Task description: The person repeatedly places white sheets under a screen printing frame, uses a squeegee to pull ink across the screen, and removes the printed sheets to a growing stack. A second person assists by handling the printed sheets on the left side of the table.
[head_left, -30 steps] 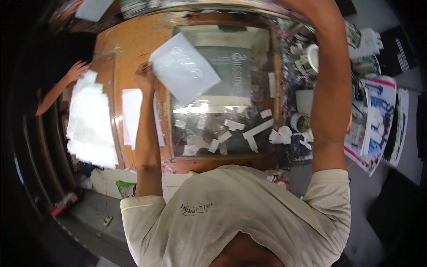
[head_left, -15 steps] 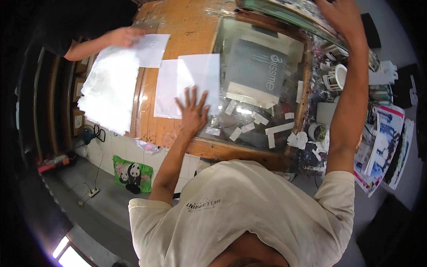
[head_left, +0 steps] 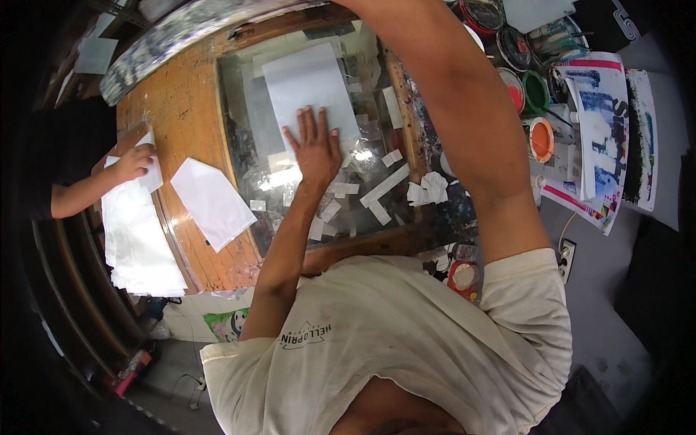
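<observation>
Sheet (head_left: pixel 306 88) white, rectangular, flat under spread fingers (head_left: pixel 309 126)

- Our right hand lies beyond the top edge.
- Our left hand (head_left: pixel 316 154) covers part of the white sheet (head_left: pixel 304 80).
- We see the speckled frame (head_left: pixel 167 42) only blurred, cut off above.

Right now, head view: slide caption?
Left hand spread on a white sheet over the pane, white stack at left, pots at right.

orange pot (head_left: pixel 541 139) nr grn pot (head_left: pixel 535 90); pwr strip (head_left: pixel 567 261) on flr (head_left: pixel 591 312)
</observation>
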`<state>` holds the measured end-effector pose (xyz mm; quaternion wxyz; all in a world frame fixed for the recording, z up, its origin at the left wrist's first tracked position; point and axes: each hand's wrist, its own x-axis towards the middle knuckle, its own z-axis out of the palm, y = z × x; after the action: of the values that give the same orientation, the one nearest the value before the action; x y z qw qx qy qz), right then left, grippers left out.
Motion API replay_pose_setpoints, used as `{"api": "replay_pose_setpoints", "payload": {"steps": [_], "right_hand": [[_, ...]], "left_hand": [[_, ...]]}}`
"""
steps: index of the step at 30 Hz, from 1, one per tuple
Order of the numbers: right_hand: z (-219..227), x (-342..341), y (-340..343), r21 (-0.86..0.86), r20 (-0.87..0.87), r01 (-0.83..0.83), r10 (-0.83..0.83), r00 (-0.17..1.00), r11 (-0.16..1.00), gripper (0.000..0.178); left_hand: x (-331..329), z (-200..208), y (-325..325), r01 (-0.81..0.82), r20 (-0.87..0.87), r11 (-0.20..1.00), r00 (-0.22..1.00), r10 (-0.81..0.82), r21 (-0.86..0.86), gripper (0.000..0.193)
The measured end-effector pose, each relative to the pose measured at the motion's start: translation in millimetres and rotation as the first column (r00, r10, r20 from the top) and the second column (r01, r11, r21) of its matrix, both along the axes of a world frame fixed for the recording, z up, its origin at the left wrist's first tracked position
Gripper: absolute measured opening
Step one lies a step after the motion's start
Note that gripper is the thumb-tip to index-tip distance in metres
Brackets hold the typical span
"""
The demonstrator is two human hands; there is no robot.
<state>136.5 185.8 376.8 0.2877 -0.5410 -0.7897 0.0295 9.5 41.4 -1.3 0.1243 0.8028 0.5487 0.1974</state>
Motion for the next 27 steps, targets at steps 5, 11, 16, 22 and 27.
{"api": "replay_pose_setpoints", "payload": {"steps": [5,11,16,22,27], "right_hand": [[19,-1,-10,-0.038,-0.053,-0.030,0.028,0.998,0.999,0.055],[9,-3,-13,0.001,-0.056,-0.055,0.055,0.997,0.998,0.053],[-19,-5,-10,0.038,-0.031,-0.052,0.053,0.998,0.998,0.052],[-20,-5,-23,-0.118,-0.061,-0.107,0.100,0.993,0.987,0.052],[-6,-2,-40,-0.011,-0.029,-0.089,0.089,0.996,0.996,0.049]], "left_hand": [[-17,8,-12,-0.090,-0.168,0.996,0.982,0.088,-0.001,0.061],[-24,9,-27,-0.086,-0.143,0.996,0.986,0.081,-0.028,0.060],[-28,11,-34,-0.037,-0.055,0.998,0.998,0.035,-0.052,0.063],[-34,10,-39,-0.003,-0.052,0.999,0.999,0.001,-0.044,0.065],[-35,21,-40,-0.027,0.062,0.999,0.998,0.026,0.025,0.069]]}}
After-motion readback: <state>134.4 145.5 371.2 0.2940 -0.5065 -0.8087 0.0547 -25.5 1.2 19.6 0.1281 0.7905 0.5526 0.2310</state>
